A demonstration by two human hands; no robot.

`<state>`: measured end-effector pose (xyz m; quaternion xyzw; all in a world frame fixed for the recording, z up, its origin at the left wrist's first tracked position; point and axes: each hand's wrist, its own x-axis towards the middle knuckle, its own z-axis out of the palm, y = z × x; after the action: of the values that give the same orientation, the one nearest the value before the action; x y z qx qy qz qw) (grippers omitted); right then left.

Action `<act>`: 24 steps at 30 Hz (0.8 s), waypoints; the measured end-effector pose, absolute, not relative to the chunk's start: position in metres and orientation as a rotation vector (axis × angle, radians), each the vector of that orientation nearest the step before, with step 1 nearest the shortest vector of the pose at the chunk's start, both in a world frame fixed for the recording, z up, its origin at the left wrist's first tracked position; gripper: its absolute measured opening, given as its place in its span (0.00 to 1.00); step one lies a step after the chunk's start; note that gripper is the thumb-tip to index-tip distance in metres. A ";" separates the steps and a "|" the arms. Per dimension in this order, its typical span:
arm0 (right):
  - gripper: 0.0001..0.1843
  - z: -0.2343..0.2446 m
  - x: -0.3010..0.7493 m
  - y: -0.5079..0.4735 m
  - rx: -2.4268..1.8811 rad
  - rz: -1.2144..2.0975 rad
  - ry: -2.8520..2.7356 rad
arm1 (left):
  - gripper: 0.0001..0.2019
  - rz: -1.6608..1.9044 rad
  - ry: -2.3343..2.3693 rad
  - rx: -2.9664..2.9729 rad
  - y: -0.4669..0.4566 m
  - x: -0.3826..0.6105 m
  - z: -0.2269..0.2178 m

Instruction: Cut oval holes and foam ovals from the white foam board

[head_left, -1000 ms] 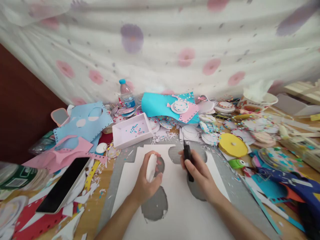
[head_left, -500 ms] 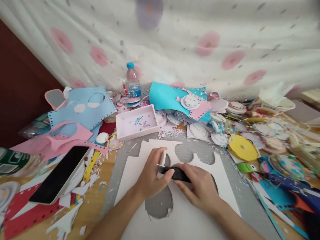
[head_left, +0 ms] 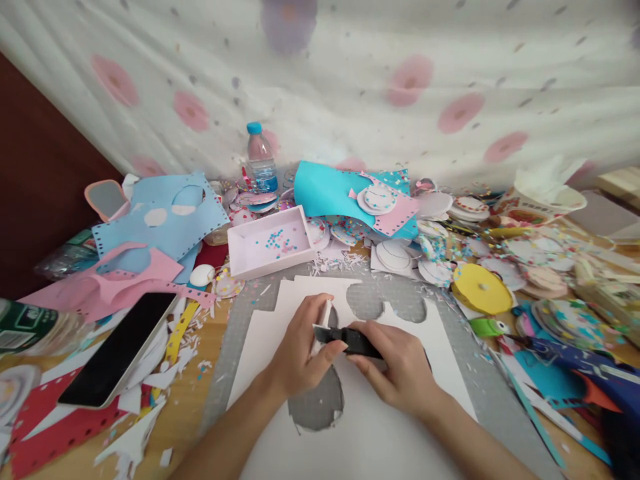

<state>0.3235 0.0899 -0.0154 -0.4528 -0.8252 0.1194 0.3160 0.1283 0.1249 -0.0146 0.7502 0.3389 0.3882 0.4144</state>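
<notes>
My left hand is closed around a white foam cut-out piece, held on edge above a white foam sheet. My right hand grips a black utility knife, its tip laid sideways against my left thumb and the piece. The sheet has rounded holes cut out of it and lies on a grey cutting mat.
A phone lies at left among pink, blue and red foam scraps. A white tray with confetti and a water bottle stand behind. A yellow disc, round cut-outs and a blue glue gun crowd the right.
The knife swung from pointing away to lying sideways against the piece in my left hand. My hands came together. In the last half second they barely moved.
</notes>
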 end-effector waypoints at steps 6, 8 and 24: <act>0.14 -0.015 0.324 0.089 -1.198 0.249 -2.157 | 0.25 0.993 0.827 1.839 0.121 0.130 -0.014; 0.14 -0.015 0.325 0.089 -1.204 0.218 -2.154 | 0.22 1.005 0.828 1.814 0.120 0.130 -0.013; 0.11 -0.022 0.334 0.095 -1.509 0.432 -1.642 | 0.15 1.024 0.858 1.426 0.117 0.131 -0.003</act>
<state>0.3341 0.0955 -0.0216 -0.6024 -0.6556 0.1725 0.4213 0.1306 0.1169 -0.0027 0.6049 0.3641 0.4345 0.5593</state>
